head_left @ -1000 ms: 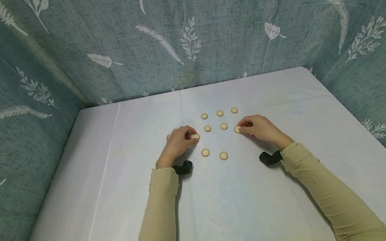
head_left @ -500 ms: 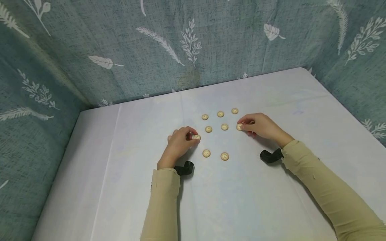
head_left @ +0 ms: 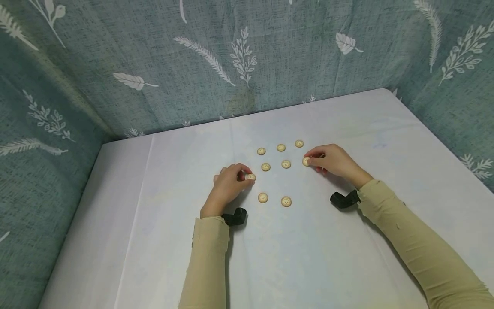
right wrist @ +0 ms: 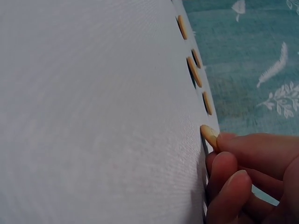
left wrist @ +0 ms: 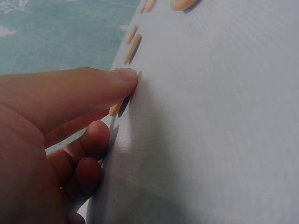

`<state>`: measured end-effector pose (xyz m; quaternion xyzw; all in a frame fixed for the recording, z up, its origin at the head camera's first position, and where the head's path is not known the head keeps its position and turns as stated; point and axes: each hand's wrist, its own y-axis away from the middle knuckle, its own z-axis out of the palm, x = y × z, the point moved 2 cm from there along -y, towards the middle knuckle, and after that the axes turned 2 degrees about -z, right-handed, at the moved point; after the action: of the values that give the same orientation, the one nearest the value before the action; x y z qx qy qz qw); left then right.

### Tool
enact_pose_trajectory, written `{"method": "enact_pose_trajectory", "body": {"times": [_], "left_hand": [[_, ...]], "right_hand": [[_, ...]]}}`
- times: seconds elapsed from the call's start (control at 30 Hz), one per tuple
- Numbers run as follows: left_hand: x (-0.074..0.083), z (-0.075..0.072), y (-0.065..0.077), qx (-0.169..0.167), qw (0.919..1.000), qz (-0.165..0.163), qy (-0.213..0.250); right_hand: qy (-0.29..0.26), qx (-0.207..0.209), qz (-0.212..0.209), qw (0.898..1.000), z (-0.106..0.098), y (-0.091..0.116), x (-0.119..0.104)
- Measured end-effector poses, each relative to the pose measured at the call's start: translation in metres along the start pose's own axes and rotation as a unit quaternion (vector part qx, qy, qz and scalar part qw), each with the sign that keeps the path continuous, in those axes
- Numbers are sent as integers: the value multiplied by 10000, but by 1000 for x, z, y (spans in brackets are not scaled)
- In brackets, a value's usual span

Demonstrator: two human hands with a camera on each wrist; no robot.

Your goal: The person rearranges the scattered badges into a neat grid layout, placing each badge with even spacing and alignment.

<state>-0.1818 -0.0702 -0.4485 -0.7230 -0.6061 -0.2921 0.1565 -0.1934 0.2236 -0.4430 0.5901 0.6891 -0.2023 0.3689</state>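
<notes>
In the head view, my left hand (head_left: 227, 185) pinches a pale round wooden button (head_left: 251, 177) at the left end of the middle row, thumb and forefinger at its edge. In the left wrist view the thumb (left wrist: 105, 81) hides most of what lies behind it. Across the group, my right hand (head_left: 335, 161) holds another button (head_left: 306, 161) between thumb and forefinger. That one shows tilted in the right wrist view, with the other fingers curled close to the tabletop. Between the hands lie two buttons, the left one (head_left: 266, 167) and the right one (head_left: 286, 164).
A far row of three buttons (head_left: 281, 147) lies behind the middle ones. Nearer me are two more, a left button (head_left: 263, 197) and a right button (head_left: 286, 201). All are on a white-covered table (head_left: 301, 257), with a green leaf-patterned curtain (head_left: 173, 86) along its far edge.
My right hand has shifted its button slightly away from me, level with or just beyond the middle row. The left hand keeps its hold with hardly any movement.
</notes>
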Motion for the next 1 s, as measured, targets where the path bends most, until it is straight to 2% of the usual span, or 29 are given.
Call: {"method": "enact_pose_trajectory", "body": {"times": [0.4, 1.0], "left_hand": [[0, 0, -1, 19, 10000, -22, -64], [1, 1, 1, 28, 10000, -7, 2]], "right_hand": [[314, 296, 48, 9991, 2, -3, -1], [387, 378, 51, 9985, 1, -3, -4]]}}
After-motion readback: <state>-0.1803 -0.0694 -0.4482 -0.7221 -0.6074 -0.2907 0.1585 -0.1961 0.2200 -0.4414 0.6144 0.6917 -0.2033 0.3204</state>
